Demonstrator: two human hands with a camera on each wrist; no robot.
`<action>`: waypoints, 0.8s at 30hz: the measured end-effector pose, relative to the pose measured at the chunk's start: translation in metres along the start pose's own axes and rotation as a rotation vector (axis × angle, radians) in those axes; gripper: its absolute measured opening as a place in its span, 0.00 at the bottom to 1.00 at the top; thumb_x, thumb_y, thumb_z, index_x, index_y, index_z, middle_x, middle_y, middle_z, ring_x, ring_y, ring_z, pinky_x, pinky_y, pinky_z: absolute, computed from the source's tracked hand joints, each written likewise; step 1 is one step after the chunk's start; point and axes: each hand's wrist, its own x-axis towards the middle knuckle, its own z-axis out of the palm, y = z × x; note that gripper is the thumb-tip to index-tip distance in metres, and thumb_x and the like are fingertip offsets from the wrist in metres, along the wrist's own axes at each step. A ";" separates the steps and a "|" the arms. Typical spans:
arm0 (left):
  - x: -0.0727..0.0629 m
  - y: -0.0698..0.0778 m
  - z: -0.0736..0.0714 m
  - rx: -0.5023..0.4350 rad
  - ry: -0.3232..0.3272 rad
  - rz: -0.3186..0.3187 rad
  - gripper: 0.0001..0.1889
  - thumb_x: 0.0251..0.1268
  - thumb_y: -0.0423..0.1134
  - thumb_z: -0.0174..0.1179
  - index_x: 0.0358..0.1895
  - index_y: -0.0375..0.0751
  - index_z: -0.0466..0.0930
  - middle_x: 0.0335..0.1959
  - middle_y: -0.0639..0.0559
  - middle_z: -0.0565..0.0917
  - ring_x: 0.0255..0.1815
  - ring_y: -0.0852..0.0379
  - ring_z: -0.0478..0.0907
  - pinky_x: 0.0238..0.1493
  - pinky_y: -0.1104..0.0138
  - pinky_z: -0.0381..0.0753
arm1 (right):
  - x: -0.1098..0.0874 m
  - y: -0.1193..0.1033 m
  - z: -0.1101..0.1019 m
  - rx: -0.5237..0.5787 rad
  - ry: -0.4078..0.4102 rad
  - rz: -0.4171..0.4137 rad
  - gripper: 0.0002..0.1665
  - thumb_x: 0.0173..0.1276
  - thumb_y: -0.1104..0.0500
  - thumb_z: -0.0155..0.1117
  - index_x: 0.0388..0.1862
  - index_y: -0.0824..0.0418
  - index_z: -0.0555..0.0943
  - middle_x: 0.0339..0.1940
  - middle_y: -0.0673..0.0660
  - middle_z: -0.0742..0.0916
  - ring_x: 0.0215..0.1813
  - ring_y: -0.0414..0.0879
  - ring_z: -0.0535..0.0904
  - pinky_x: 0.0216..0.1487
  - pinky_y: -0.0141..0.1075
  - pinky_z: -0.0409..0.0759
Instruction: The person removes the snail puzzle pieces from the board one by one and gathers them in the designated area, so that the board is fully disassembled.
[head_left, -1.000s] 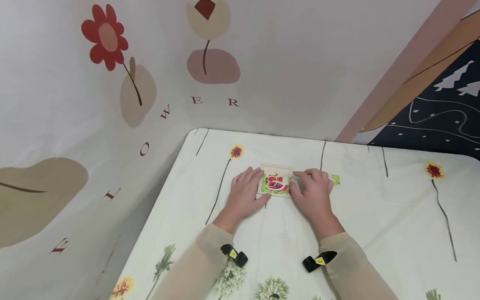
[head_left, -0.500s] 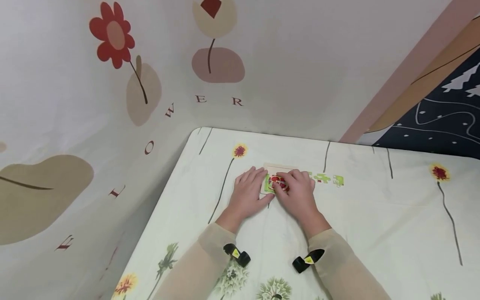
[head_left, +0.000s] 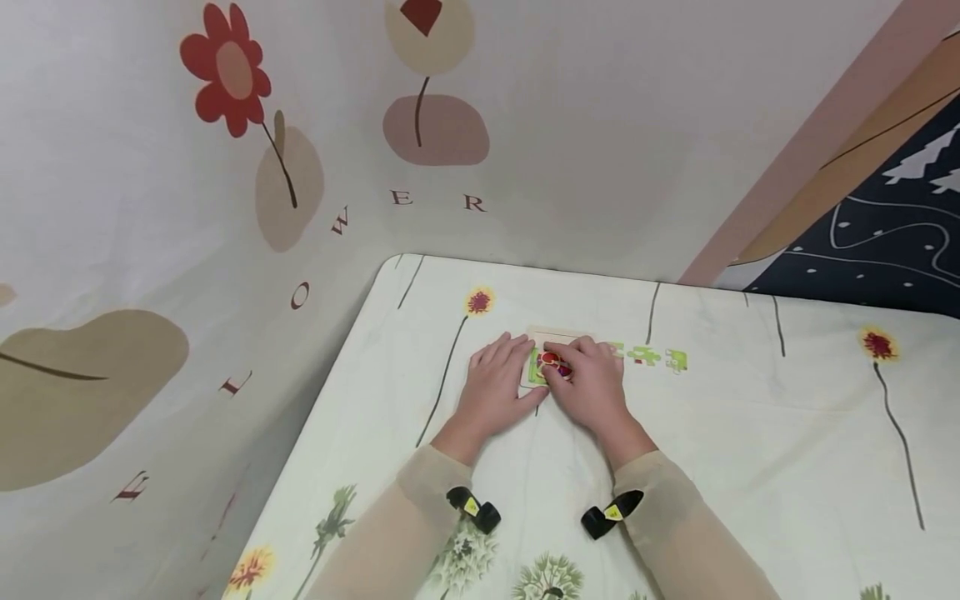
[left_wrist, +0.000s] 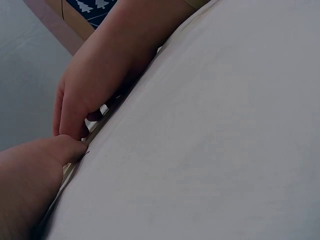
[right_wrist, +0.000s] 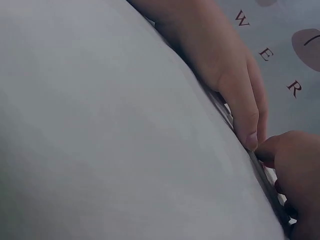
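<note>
A small wooden jigsaw tray [head_left: 542,332] with a red and green picture lies flat on the cloth. My left hand [head_left: 491,385] rests along its left side, fingers fairly straight, thumb at the front edge. Over the tray's right half, my right hand [head_left: 592,387] bends thumb and index finger around a red-printed puzzle piece [head_left: 552,360]; the other fingers hide much of the picture. In the left wrist view, the right hand [left_wrist: 97,80] reaches down beside the left thumb. The right wrist view shows the left hand [right_wrist: 220,65] with its thumb pointing down near the right hand.
Loose green puzzle pieces, among them a middle piece [head_left: 643,356] and a corner-like piece [head_left: 677,360], lie right of the tray. The table [head_left: 750,433] has a flower-printed white cloth and meets a decorated wall [head_left: 570,183] at the back.
My right hand has moved left, from beside the tray's right edge to over the picture, uncovering loose pieces on the right. My left hand stays at the tray's left side.
</note>
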 end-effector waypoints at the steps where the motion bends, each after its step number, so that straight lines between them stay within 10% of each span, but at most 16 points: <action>1: 0.000 0.000 0.000 -0.001 0.000 0.000 0.40 0.74 0.64 0.60 0.81 0.45 0.67 0.82 0.51 0.67 0.85 0.46 0.55 0.79 0.46 0.56 | 0.000 0.000 0.000 0.001 -0.004 0.004 0.24 0.72 0.50 0.72 0.66 0.51 0.88 0.47 0.54 0.82 0.51 0.57 0.73 0.56 0.58 0.64; 24: 0.002 0.003 0.001 0.000 -0.006 -0.006 0.40 0.74 0.63 0.61 0.81 0.45 0.67 0.83 0.50 0.67 0.85 0.46 0.54 0.79 0.46 0.56 | 0.006 0.002 -0.003 0.011 -0.057 0.052 0.22 0.72 0.51 0.72 0.63 0.51 0.88 0.46 0.56 0.83 0.52 0.58 0.74 0.58 0.59 0.65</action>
